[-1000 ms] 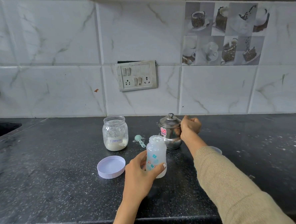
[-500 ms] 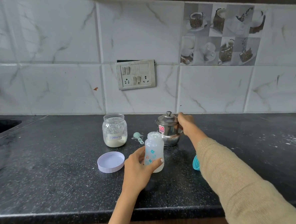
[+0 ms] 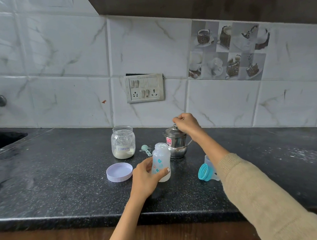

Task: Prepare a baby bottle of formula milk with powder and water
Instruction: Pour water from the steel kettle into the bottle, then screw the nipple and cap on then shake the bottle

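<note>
The left hand (image 3: 145, 178) is wrapped around the baby bottle (image 3: 161, 161), fingers curled round its side and thumb at the front. The bottle stands upright on the black counter (image 3: 65, 190) with its top open, and a little white stuff sits at the bottom — most likely the powder is already in. The hand probably holds it there so it will not tip when water goes in.

The right hand (image 3: 186, 122) reaches over to the small steel pot (image 3: 175, 143) just behind the bottle. Its fingers are bunched on the knob of the pot's lid, pinching it. I think the lid has to come off first so the water inside can be poured, but I cannot see inside the pot.

The glass jar marked "Formula" (image 3: 123, 142) stands open to the left of the pot, with powder low in it. Its round purple lid (image 3: 119, 172) lies flat on the counter in front, out of the way. The little green scoop (image 3: 146, 150) lies between the jar and the pot, close by for more powder.

The blue bottle ring with its teat (image 3: 206, 171) lies on its side to the right, partly hidden by the tan sleeve (image 3: 260, 197) — it waits there to be screwed on when the bottle is full
</note>
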The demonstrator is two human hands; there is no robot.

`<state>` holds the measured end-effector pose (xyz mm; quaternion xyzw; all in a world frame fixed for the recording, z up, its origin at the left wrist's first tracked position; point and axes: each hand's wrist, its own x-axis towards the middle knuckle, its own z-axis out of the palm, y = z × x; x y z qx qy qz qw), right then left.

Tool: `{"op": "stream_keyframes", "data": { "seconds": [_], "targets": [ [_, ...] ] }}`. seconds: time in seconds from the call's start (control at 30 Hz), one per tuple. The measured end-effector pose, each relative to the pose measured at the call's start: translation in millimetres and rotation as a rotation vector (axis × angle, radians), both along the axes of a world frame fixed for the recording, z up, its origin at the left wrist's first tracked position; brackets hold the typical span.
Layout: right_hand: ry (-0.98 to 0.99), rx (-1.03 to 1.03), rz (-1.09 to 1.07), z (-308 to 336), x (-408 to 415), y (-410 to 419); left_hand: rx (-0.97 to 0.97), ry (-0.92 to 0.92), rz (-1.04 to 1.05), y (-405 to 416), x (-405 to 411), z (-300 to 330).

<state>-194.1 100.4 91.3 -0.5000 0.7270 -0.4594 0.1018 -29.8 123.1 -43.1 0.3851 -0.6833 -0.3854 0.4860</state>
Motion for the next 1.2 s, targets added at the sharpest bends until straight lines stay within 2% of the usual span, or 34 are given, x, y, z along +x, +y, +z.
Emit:
{"op": "stream_keyframes", "data": {
  "seconds": [0.33,0.53,0.63,0.73,0.93,1.2],
  "targets": [
    [0.106,0.097,0.296,-21,7,51,-0.007,-0.017,0.007,5,1,4],
    [0.301,0.07,0.154,-57,-18,99,-0.007,-0.009,0.007,6,1,5],
    [0.408,0.187,0.089,-77,-33,120,-0.006,0.0,0.002,6,1,4],
    [0.391,0.246,0.061,-97,-42,128,-0.01,0.002,-0.002,5,1,4],
    [0.313,0.231,0.095,-110,-45,126,-0.011,0.005,-0.003,2,1,2],
    [0.495,0.236,-0.007,-100,-49,122,-0.012,0.01,-0.007,2,1,2]
  ]
}}
